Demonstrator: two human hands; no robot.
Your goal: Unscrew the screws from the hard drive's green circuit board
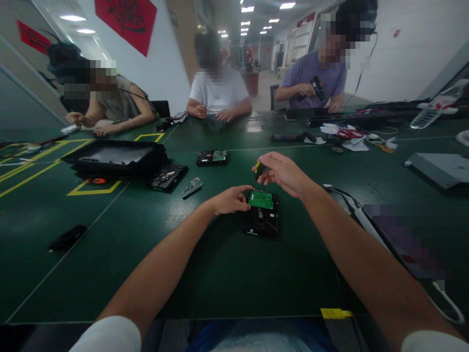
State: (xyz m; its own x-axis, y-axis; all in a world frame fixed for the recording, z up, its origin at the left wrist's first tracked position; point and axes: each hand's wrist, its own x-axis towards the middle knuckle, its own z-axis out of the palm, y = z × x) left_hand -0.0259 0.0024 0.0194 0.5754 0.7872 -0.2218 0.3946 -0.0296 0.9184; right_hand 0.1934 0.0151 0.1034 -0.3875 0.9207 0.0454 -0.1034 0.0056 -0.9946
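A black hard drive (pixel 261 222) with a green circuit board (pixel 261 199) lies flat on the table in front of me. My left hand (pixel 231 200) grips its left edge, thumb and index finger on the side by the board. Above the far edge of the drive, my right hand (pixel 280 172) holds a small yellow-and-black screwdriver (pixel 258 169) upright between its fingers. The screwdriver's tip is too small to make out, so I cannot tell whether it touches the drive.
Another hard drive (pixel 212 157) lies farther back, with a loose circuit board (pixel 192 187) nearer left. A black tray (pixel 117 159) stands left beside another drive (pixel 168 177). Cables and a grey device (pixel 439 171) are at right. Three people sit across the green table (pixel 164 274); one holds a power drill (pixel 317 88).
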